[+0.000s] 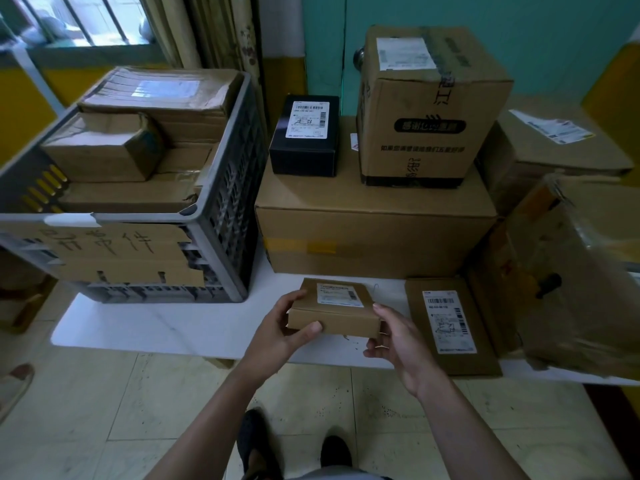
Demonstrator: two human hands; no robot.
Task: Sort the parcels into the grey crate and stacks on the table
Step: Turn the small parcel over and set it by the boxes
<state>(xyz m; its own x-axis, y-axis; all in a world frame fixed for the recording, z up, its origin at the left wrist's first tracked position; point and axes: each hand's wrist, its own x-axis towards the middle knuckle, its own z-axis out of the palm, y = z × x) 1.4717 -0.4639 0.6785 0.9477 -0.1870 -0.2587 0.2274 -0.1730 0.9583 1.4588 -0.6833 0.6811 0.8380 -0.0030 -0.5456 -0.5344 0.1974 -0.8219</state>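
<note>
Mid-sort: left grip (280,329) and right grip (396,344) are clamping a box (334,313) by its ends, over the worktop (156,327); crate (221,216) up-left is looking near full; flat parcel (450,323) just right is waiting, unsorted I'd judge

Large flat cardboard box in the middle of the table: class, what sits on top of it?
A black box with a white label and a tall cardboard box stand on the large flat box. Its top beneath them is covered.
</note>
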